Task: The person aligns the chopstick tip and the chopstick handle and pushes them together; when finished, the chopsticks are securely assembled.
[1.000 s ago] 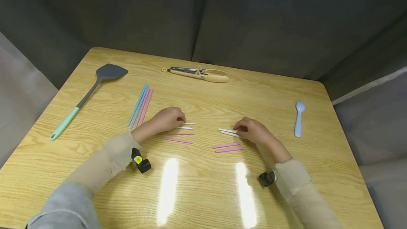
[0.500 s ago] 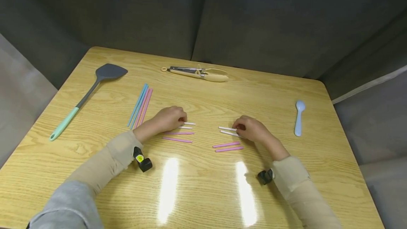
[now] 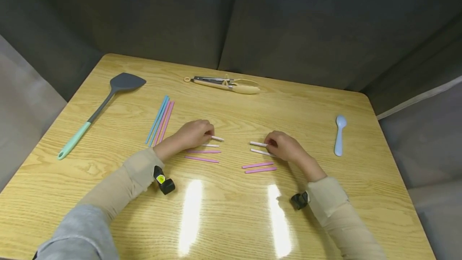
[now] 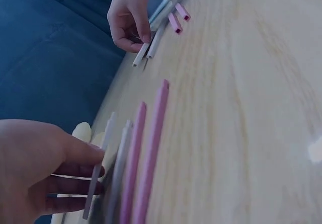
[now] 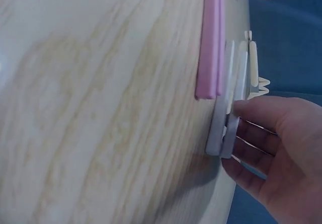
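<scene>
Between thumb and fingers, my left hand pinches a short white stick, like a chopstick section, whose tip points right. My right hand pinches another short white stick at its right part, and its end points left. Beside each held stick lies a second white stick, one near the left hand and one below the right hand's fingers. Two short pink sticks lie below the left hand, partly under it. Another pair of pink sticks lies below the right hand.
Blue chopsticks and pink chopsticks lie left of the left hand. A spatula rests at the far left. Cream-tipped tongs are at the back, and a light blue spoon lies at the right. Dark curtains hang behind the table.
The left hand has shifted slightly right, its white stick now angled away from the one beside it. The right hand's white stick has moved up, widening the gap to its neighbour.
</scene>
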`<action>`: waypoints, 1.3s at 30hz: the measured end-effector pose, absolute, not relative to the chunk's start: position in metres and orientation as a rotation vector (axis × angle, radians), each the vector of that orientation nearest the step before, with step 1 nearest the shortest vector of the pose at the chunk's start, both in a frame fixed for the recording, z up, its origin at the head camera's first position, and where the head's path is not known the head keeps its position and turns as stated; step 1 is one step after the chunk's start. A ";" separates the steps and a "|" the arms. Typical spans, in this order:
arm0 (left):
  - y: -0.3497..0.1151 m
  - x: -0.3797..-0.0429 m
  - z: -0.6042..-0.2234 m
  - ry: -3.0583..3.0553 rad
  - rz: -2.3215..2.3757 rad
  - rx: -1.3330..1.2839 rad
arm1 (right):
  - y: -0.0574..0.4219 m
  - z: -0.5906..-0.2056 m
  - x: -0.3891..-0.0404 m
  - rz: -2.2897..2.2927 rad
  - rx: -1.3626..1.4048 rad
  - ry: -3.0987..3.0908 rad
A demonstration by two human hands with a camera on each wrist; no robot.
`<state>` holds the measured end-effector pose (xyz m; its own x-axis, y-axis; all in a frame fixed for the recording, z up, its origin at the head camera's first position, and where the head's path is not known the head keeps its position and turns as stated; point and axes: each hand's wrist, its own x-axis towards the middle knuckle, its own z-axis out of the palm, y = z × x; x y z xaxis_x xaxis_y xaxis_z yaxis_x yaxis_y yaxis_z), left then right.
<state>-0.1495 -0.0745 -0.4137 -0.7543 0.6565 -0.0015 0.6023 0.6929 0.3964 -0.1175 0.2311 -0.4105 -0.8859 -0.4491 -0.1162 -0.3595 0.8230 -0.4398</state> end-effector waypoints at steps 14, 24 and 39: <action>-0.062 -0.141 -0.378 2.765 0.904 1.087 | 0.222 -0.378 -0.108 -1.179 -0.489 2.671; -0.053 -0.130 -0.363 2.674 1.241 1.104 | 0.210 -0.361 -0.098 -1.301 -0.445 2.650; -0.051 -0.129 -0.359 2.603 1.362 1.088 | 0.204 -0.349 -0.089 -1.354 -0.492 2.663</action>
<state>-0.1294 -0.0513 -0.3593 -0.7589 0.5810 0.2942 0.5731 0.3810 0.7256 -0.0894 0.2038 -0.3487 -0.9409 -0.3358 0.0446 -0.2339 0.5488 -0.8026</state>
